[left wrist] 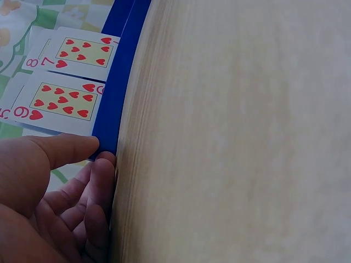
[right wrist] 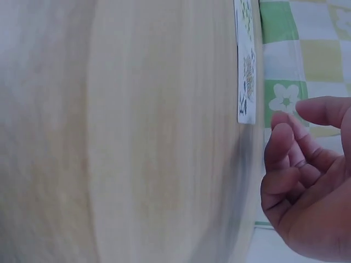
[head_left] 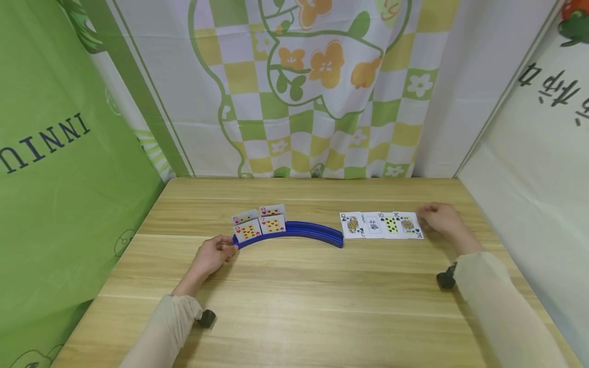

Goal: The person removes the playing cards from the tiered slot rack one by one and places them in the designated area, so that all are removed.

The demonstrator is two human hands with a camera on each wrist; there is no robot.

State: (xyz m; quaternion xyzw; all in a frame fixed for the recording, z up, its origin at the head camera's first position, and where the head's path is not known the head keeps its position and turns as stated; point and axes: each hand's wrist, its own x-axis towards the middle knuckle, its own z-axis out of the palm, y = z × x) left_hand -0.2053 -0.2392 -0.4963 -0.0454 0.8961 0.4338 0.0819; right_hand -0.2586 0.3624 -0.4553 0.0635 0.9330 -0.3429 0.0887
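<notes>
Left hand (head_left: 212, 255), fingers pinching blue rack (head_left: 306, 231) bearing red cards (head_left: 273, 225), right hand (head_left: 442, 219), fingers loosely bent, beside card row (head_left: 374, 226) on bench (head_left: 294, 306)

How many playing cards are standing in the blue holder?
4 visible: the front-left card, the front-right card, the rear-left card behind the first, and the rear-right card behind the second. More could be hidden.

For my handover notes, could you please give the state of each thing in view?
Blue card rack: partly filled, left side
Four racked cards: standing, two behind two
Four table cards: face up in a row
Left hand: pinching the rack's left end
Right hand: holding nothing, beside the row
Patterned curtain: hanging
</notes>
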